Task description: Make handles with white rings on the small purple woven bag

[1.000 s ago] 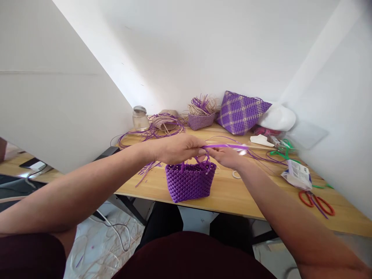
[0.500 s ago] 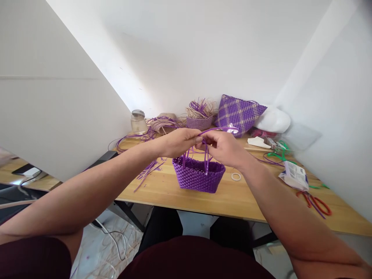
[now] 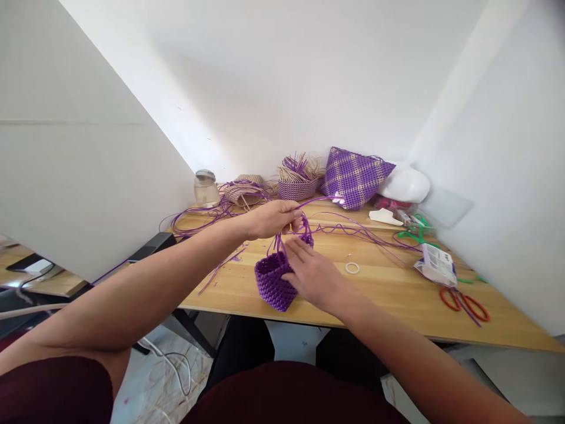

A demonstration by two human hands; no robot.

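A small purple woven basket [image 3: 271, 281] stands near the front edge of the wooden table [image 3: 388, 294], turned with a corner toward me. My left hand [image 3: 271, 218] is above it, closed in a pinch on purple weaving strips [image 3: 304, 221] that rise from the basket's rim. A long strip trails off to the right across the table. My right hand [image 3: 309, 274] lies against the basket's right side with its fingers stretched out, touching the weave.
At the back stand a glass jar [image 3: 205, 187], coils of purple strips [image 3: 198, 215], an unfinished purple and beige basket [image 3: 298, 179] and a purple checked bag [image 3: 353, 176]. A small white ring [image 3: 352, 268], a packet [image 3: 435, 265] and red scissors [image 3: 465, 303] lie at the right.
My right hand let go of the strip and dropped onto the basket's side. The basket has turned and sits nearer the front edge. My left hand keeps its pinch on the strips.
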